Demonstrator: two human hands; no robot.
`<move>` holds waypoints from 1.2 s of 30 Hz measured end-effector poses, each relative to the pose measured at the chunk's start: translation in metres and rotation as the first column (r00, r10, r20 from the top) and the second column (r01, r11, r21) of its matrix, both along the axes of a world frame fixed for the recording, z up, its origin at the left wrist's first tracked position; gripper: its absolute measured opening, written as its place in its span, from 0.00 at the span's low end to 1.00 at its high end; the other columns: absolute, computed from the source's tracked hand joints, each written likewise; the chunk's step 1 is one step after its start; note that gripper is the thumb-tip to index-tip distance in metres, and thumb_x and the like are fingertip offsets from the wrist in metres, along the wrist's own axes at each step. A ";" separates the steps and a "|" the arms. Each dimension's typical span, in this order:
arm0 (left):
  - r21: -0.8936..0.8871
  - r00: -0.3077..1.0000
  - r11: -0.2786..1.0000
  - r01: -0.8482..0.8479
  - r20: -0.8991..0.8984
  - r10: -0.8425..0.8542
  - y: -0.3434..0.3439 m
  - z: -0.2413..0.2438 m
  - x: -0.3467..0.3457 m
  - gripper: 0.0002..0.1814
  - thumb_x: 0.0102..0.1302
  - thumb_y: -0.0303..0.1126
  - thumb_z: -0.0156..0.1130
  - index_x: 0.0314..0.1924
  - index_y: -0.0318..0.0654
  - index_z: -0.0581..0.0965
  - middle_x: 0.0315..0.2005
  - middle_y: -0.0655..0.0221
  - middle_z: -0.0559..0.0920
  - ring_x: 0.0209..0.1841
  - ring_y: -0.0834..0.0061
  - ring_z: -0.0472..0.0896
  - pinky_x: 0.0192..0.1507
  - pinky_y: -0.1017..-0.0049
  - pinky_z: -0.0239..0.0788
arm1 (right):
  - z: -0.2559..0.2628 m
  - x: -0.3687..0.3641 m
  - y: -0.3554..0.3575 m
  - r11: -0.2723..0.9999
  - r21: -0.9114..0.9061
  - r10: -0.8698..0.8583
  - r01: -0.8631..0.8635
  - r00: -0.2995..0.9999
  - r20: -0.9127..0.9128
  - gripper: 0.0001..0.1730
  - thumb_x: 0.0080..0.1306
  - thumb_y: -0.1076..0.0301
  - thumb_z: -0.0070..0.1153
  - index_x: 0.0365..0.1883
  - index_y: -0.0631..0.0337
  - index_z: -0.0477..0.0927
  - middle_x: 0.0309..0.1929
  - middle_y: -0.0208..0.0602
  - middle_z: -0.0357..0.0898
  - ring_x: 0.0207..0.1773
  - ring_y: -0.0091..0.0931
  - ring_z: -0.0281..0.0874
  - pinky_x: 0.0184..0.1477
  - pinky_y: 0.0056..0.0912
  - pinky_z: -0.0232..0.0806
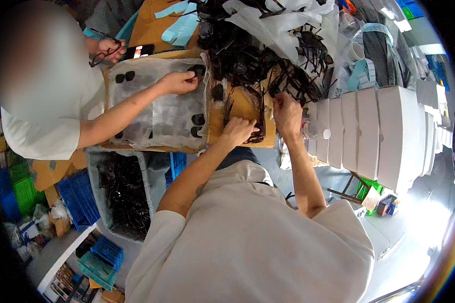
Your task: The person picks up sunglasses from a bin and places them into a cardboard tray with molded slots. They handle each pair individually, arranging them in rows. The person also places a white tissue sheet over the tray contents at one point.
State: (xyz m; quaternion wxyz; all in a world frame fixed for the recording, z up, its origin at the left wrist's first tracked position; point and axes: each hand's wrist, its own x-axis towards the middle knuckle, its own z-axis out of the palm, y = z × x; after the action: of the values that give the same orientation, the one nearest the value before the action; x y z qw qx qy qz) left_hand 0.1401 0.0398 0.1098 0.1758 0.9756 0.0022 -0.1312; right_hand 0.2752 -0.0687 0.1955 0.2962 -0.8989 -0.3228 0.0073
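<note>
My left hand (239,131) is at the near end of a row of brown, tortoiseshell-look eyeglass frames (261,113), its fingers against them. Whether it grips one is not clear. The frames stand close together on a cardboard surface (242,104). To the right, my right hand (288,113) has its fingers curled at the near edge of a tangled pile of similar dark brown frames (297,81). My own fingers hide what may be in that hand. A single dark lens piece (217,92) lies left of the row.
At left a co-worker's hand (180,82) reaches over a lined cardboard tray (157,102) with dark lenses; the other hand (112,49) holds dark frames. Black eyewear (235,49) is heaped behind. White boxes (367,128) and a plastic bottle (318,130) stand right. A bin (148,181) holds dark pieces.
</note>
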 end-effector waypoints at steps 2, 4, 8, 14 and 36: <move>-0.034 1.000 0.999 0.003 -0.027 -0.004 0.000 0.004 0.002 0.30 0.74 0.56 0.46 0.54 0.36 0.78 0.27 0.57 0.85 0.29 0.60 0.85 0.35 0.59 0.74 | -0.003 -0.006 0.015 0.984 0.143 0.108 -0.109 0.994 0.018 0.08 0.62 0.75 0.61 0.41 0.65 0.80 0.36 0.46 0.82 0.33 0.43 0.82 0.36 0.40 0.73; -0.056 0.998 0.998 -0.017 -0.064 0.014 -0.004 0.024 0.007 0.35 0.71 0.61 0.50 0.60 0.37 0.75 0.41 0.52 0.85 0.45 0.58 0.84 0.48 0.51 0.72 | -0.004 -0.011 0.040 0.963 0.158 0.193 -0.218 0.968 0.162 0.12 0.58 0.76 0.63 0.42 0.64 0.80 0.40 0.43 0.79 0.40 0.41 0.80 0.41 0.39 0.73; 0.143 0.998 0.990 0.018 -0.064 -0.009 -0.028 0.024 -0.004 0.52 0.59 0.68 0.60 0.74 0.47 0.58 0.69 0.49 0.66 0.73 0.50 0.59 0.69 0.39 0.47 | -0.032 0.009 0.082 0.918 -0.216 0.396 -0.332 0.796 0.457 0.16 0.57 0.72 0.64 0.44 0.62 0.80 0.42 0.43 0.79 0.51 0.40 0.75 0.49 0.40 0.72; -0.001 0.968 0.999 0.048 -0.246 -0.047 -0.019 -0.013 -0.010 0.45 0.60 0.37 0.67 0.75 0.48 0.56 0.56 0.52 0.79 0.58 0.53 0.76 0.63 0.53 0.63 | 0.017 0.054 0.109 0.893 -0.032 0.449 -0.449 0.894 -0.017 0.14 0.63 0.70 0.61 0.47 0.62 0.80 0.40 0.41 0.82 0.44 0.33 0.79 0.51 0.36 0.70; -0.994 0.655 -0.089 0.071 -0.021 0.756 0.014 0.128 -0.118 0.23 0.74 0.43 0.57 0.60 0.33 0.74 0.61 0.61 0.77 0.64 0.69 0.73 0.66 0.67 0.62 | 0.061 -0.144 0.020 0.905 0.425 0.416 0.020 0.171 -0.893 0.10 0.72 0.71 0.56 0.49 0.65 0.78 0.31 0.25 0.74 0.34 0.19 0.70 0.35 0.24 0.65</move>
State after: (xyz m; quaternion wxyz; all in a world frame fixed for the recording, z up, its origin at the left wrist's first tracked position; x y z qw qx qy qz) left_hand 0.0223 0.0537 0.2376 0.8084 0.5077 0.1355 0.2653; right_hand 0.1315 -0.0486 0.2570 0.5789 -0.5712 -0.1746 0.5552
